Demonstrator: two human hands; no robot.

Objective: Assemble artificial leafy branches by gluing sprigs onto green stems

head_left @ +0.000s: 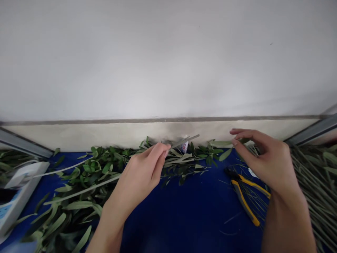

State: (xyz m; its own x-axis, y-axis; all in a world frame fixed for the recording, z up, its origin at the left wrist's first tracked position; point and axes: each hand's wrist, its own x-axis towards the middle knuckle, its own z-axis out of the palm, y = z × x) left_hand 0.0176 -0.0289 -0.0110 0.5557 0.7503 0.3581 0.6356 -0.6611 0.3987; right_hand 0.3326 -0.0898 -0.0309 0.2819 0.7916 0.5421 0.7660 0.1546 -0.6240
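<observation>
My left hand [143,175] is closed in a pinch on one end of a slender grey-green stem [188,140]. The stem points up and to the right, in front of the pale board. To the right, my right hand [263,154] is open, thumb and forefinger apart with a gap between them. A long leaf [222,143] lies close to its thumb tip; I cannot tell whether they touch. Below that hand, pliers with yellow and black handles [243,200] lie on the blue surface. Leafy sprigs [181,161] lie between the hands, around a small printed white wrapper [184,147].
A heap of leafy green branches [76,211] covers the left side. Beside it is a white box-like object [28,189] with a cable. Bare stems [310,186] are piled at far right. A pale wall [168,63] rises behind the blue surface [179,218].
</observation>
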